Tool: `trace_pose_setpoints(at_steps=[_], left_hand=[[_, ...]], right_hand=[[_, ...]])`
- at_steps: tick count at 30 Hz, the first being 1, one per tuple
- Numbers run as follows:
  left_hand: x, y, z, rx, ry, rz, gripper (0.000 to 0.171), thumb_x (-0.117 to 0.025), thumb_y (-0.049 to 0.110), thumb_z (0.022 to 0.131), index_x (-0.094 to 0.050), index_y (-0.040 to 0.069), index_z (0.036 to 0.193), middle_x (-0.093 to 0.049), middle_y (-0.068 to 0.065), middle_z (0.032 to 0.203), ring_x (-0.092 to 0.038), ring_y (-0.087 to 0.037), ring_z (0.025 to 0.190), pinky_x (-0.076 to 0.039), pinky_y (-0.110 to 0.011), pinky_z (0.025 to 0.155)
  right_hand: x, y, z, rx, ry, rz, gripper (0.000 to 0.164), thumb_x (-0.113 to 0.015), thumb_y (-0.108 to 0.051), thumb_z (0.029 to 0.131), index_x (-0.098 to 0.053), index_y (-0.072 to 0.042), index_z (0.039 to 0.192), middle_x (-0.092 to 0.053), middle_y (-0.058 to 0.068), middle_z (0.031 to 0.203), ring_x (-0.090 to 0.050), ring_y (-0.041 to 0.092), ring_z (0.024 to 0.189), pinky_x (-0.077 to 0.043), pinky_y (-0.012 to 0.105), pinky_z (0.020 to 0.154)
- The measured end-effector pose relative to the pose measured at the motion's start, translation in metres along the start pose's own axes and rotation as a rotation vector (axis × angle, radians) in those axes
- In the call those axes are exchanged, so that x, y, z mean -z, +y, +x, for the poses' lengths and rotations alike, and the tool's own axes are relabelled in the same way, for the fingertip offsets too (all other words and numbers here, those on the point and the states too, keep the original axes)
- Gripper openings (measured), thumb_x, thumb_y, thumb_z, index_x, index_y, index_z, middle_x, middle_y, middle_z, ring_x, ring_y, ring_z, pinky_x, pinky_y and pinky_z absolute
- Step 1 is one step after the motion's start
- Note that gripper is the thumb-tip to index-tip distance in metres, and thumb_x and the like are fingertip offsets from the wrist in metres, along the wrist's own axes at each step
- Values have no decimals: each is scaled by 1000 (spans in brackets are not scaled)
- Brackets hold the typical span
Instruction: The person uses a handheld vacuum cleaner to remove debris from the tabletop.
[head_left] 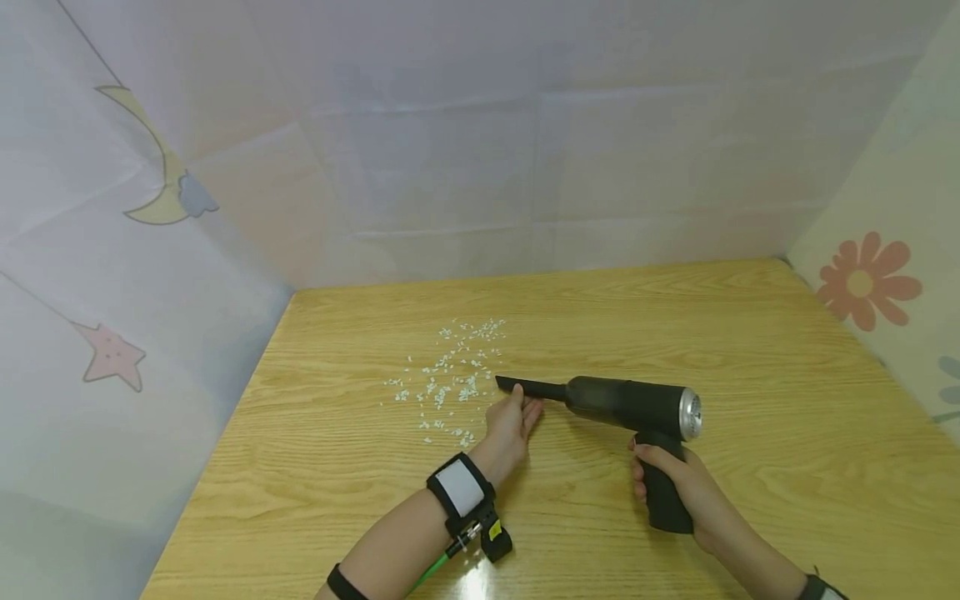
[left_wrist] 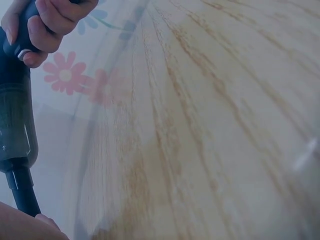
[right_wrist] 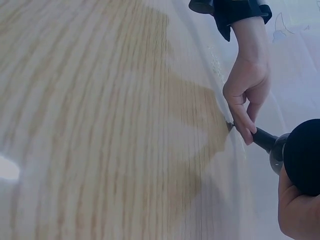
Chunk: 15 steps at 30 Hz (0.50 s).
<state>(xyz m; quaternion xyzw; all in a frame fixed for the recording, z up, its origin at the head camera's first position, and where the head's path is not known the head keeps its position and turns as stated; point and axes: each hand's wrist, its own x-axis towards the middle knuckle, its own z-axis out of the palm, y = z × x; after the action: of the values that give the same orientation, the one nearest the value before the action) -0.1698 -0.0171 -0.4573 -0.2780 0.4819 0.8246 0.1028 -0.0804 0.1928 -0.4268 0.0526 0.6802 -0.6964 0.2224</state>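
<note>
A black handheld vacuum cleaner with a silver end cap is held above the table, its slim nozzle pointing left. My right hand wraps round its pistol-style handle. With thumb and fingers, my left hand pinches the nozzle near its tip; the right wrist view shows this hand on the nozzle from the other side. Small white grain-like bits lie scattered on the wood, just left of the nozzle tip. In the left wrist view, the dark see-through body shows below the right hand.
The wood-grain table reaches back to a pale cloth wall. Side cloths carry a moon, a star and a red flower. A black wrist strap with a camera and green cable sits on the left forearm.
</note>
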Motion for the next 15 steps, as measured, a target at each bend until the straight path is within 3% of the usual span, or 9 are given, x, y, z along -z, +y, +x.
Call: trace_pose_setpoints(at_steps=[15], left_hand=[[5, -3, -5, -24, -13, -14, 41, -42, 18, 104, -44, -9, 134, -55, -25, 131, -58, -29, 120, -50, -31, 103]], right_hand=[[5, -2, -1, -7, -85, -7, 12, -42, -24, 102, -51, -17, 104, -57, -12, 75, -57, 4, 66, -55, 23, 65]])
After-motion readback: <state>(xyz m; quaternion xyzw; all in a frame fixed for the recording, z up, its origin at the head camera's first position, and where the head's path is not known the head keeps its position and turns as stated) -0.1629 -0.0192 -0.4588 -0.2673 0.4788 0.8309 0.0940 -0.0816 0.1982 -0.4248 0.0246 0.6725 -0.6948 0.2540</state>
